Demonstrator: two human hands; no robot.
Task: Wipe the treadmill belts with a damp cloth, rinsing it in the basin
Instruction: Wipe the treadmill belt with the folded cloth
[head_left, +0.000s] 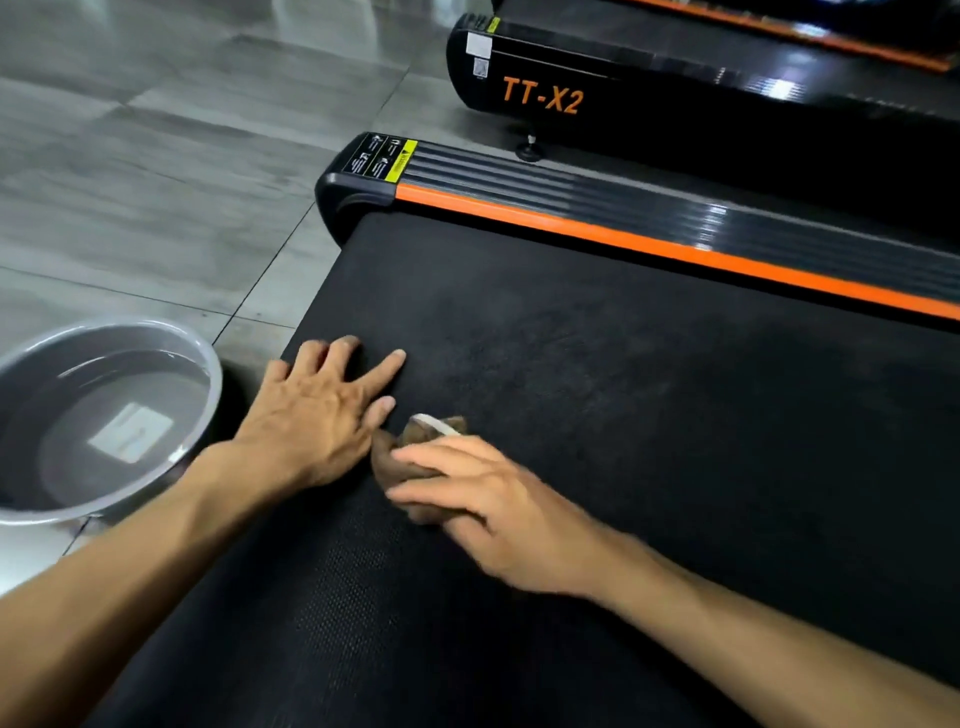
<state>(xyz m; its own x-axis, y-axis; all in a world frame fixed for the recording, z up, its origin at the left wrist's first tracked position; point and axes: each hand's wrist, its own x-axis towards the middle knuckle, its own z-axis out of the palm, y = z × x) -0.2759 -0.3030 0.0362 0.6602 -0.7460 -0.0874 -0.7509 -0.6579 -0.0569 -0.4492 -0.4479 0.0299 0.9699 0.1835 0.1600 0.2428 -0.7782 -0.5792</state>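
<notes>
The black treadmill belt (597, 395) fills the middle and right of the view. My left hand (317, 410) rests flat on the belt near its rear edge, fingers spread. Just to its right, my right hand (483, 499) grips a bunched brown cloth (415, 441) with a pale strip on top and presses it onto the belt. A faint damp patch shows on the belt beyond the cloth. A clear round basin (205, 364) holding water stands on the floor to the left of the belt, beside my left forearm.
An orange-trimmed black side rail (649, 223) runs along the belt's far side. A second treadmill marked TT-X2 (540, 96) stands behind it. Grey floor tiles (156, 156) spread to the left.
</notes>
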